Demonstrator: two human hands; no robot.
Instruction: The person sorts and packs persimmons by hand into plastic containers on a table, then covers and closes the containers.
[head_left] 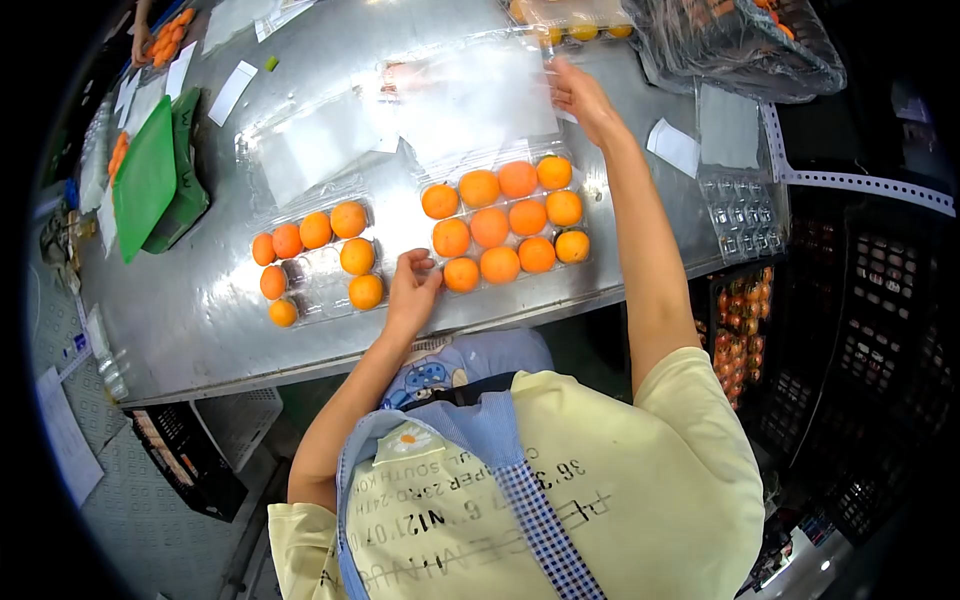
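A clear plastic fruit box lies opened out, its base filled with several oranges in rows. At its near left edge is my left hand, fingers bent and thumb against the rim. A white sheet covers most of the area behind the oranges, where the lid appears to be. Beside the sheet's right edge my right hand is stretched forward, fingers extended, holding nothing I can make out. To the left stands a second clear box, partly filled with oranges around its sides, with bare cups in the middle.
A plastic-lined crate stands at the back right, near another box of fruit. Green crates sit at the left of the metal table. Paper slips lie about. Another person's hand shows far left.
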